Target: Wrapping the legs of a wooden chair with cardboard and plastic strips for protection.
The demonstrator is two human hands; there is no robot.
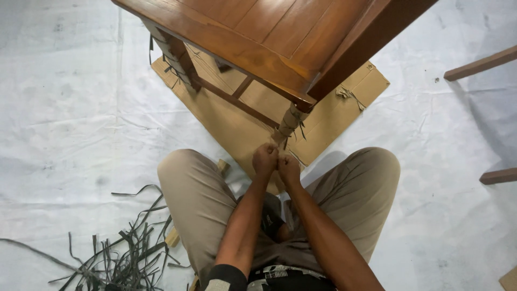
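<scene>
To your far left the white floor sheet (pixel 64 108) lies bare and wide, so you have free room there down to the one loose heap of dark strips (pixel 124 253) by your left knee. That heap spreads from the bottom edge up toward your thigh, just beside it but not under it.

In the middle, one flat cardboard sheet (pixel 242 126) lies under the wooden table (pixel 280 37), its corners poking out past the tabletop edge on both sides. You can count two table legs: the far one (pixel 175 56) at upper left, wrapped in pale material, and the near one (pixel 288 121), also wrapped, right in front of you. A low rail (pixel 237 102) joins them.

Your left hand (pixel 265 159) and right hand (pixel 289 168) are both closed into fists, touching each other at the foot of the near leg. They seem to pinch a strip end there, though it is too small to tell for sure. Your two knees hem the hands in on either side.

To the right, the sheet opens again until two wooden pieces (pixel 482 64) enter from the right edge, well apart from you.
</scene>
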